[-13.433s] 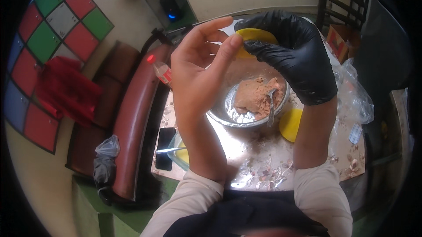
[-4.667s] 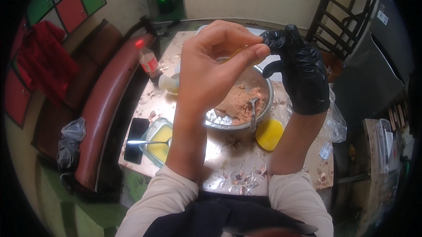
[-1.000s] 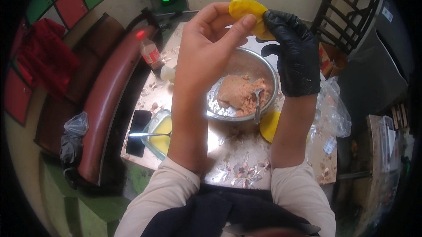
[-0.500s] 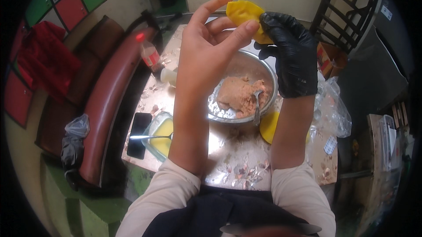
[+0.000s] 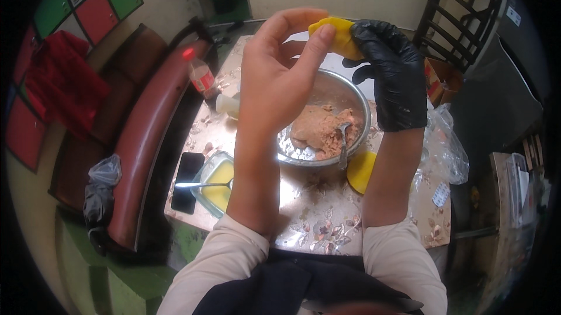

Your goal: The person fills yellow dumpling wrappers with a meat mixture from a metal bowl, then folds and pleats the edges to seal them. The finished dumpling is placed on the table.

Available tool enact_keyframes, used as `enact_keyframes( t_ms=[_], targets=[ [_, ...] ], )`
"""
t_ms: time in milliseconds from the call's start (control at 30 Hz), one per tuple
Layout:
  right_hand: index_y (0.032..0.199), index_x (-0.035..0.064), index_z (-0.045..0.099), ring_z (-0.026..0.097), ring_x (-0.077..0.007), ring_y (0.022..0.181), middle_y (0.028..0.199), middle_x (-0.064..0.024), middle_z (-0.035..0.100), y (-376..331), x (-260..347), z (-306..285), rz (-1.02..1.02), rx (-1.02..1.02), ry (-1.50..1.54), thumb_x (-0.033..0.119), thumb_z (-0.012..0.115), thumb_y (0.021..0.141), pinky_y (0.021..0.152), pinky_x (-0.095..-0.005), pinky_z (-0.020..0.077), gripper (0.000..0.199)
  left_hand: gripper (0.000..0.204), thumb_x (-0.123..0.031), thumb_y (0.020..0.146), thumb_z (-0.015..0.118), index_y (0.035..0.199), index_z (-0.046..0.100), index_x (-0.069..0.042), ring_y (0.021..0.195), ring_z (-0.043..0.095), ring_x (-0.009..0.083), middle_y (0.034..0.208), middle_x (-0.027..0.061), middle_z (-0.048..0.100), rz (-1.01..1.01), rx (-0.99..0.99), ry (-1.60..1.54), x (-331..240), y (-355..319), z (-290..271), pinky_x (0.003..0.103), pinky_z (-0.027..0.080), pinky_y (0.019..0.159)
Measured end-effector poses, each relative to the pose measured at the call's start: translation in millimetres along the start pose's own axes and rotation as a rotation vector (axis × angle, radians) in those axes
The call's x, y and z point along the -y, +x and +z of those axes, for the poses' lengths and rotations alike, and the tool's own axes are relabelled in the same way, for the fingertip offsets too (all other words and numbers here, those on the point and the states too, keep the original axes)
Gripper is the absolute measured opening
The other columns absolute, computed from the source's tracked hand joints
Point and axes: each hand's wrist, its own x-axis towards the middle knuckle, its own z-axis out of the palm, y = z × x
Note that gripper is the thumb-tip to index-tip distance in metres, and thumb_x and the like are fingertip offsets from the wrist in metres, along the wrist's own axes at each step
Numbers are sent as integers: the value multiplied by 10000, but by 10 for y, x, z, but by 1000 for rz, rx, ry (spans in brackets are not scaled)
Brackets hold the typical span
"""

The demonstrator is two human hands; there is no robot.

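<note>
Carrying the work, the flower-patterned table (image 5: 315,198) is holding a steel bowl (image 5: 339,87) toward its far edge, where much minced mixture (image 5: 315,128) is remaining. The bare left hand (image 5: 272,69) and the gloved right hand (image 5: 400,75) are together pinching a folded dough piece (image 5: 343,39), raised just past the bowl's far rim; whether it is sealed, I cannot tell. One yellow dough disc (image 5: 360,172) is lying unfolded, nearer the table's right edge. Compared with half a second ago, the left index finger (image 5: 299,16) is now meeting the piece's top edge instead of standing away.
</note>
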Motion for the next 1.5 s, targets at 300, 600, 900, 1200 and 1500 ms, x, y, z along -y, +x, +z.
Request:
enact_keyframes(
  t_ms=[300, 600, 900, 1200, 1500],
  targets=[
    [1033, 41, 676, 684, -170, 750, 930, -93, 682, -49, -2, 60, -38, 21, -75, 167, 729, 847, 563, -232, 522, 231, 263, -189, 879, 685, 1042, 635, 12, 787, 692, 151, 914, 139, 693, 74, 2, 83, 67, 14, -37, 208, 532, 610],
    [1042, 53, 682, 667, -150, 775, 935, -90, 683, -62, 9, 56, -59, 53, -48, 156, 727, 847, 585, -228, 526, 225, 228, -155, 870, 694, 1022, 642, 7, 699, 678, 116, 813, 122, 707, 37, 8, 55, 26, 7, -43, 180, 499, 583],
    [1059, 78, 685, 635, -111, 774, 904, -47, 684, -68, 20, 19, -70, 138, -14, 167, 712, 857, 601, -228, 499, 222, 202, -118, 843, 724, 988, 681, 15, 694, 688, 123, 797, 131, 714, 70, -52, 22, 3, 4, -14, 178, 500, 582],
    [1061, 65, 684, 571, -74, 724, 866, -13, 668, -75, 33, -4, -61, 226, -11, 156, 709, 857, 635, -209, 462, 225, 221, -109, 820, 745, 974, 681, 36, 703, 697, 143, 815, 148, 716, -33, -52, -61, -57, -21, -27, 191, 513, 584],
    [1066, 72, 697, 630, -120, 825, 960, -44, 693, -79, 65, -45, -24, 250, 11, 158, 709, 860, 680, -253, 506, 224, 232, -113, 800, 763, 963, 686, 34, 750, 688, 141, 845, 133, 713, -67, -38, -58, -56, -20, -41, 209, 516, 665]
  ],
)
